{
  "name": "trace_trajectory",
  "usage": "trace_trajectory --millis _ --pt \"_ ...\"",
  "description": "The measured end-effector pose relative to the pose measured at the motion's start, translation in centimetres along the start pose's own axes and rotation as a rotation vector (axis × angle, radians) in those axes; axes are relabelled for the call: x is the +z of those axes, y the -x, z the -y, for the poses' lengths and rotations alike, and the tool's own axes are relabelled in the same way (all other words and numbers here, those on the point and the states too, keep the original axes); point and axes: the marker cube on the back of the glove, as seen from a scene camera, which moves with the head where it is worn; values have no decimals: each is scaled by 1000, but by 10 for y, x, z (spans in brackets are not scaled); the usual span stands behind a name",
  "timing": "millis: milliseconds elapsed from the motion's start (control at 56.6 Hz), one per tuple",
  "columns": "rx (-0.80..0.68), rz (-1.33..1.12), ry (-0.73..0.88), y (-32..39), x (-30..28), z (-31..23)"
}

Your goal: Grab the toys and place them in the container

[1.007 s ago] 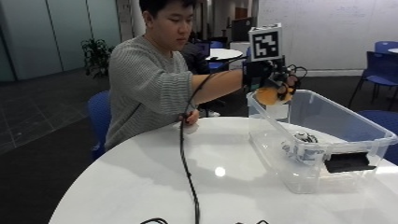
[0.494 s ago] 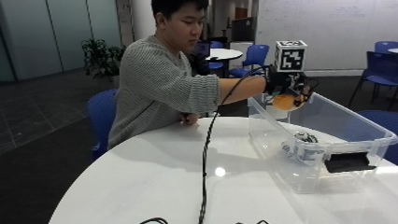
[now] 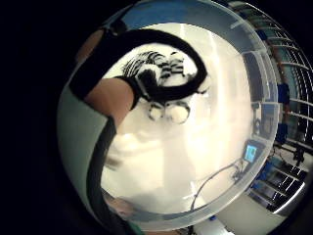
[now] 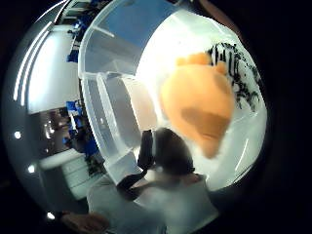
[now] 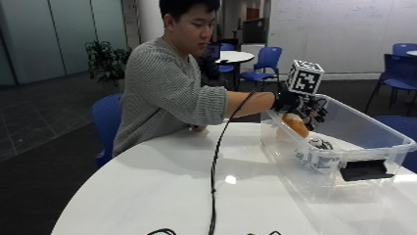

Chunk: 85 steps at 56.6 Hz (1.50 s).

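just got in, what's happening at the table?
A person seated at a round white table is clearing toys into a clear plastic container. The gloved right hand is inside the container's near end with an orange plush toy right under it; whether its grip is on the toy can't be told. A black-and-white striped toy already lies on the container floor. The bare hand rests on the table by the person's body.

An orange plush toy is inside the clear plastic container near its wall, and a black-and-white striped toy lies on its bottom.
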Motion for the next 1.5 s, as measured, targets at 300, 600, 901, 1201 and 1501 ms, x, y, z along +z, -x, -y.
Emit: trace_trajectory --millis 300,600,901,1201,1501 --pt "-1 -4 -25 9 -15 -10" --pt "153 -76 -214 -139 -98 -142" --pt "378 -6 -293 -188 -64 -263" --pt "333 62 -318 -81 86 -443" --pt "378 75 -320 -52 155 -504"
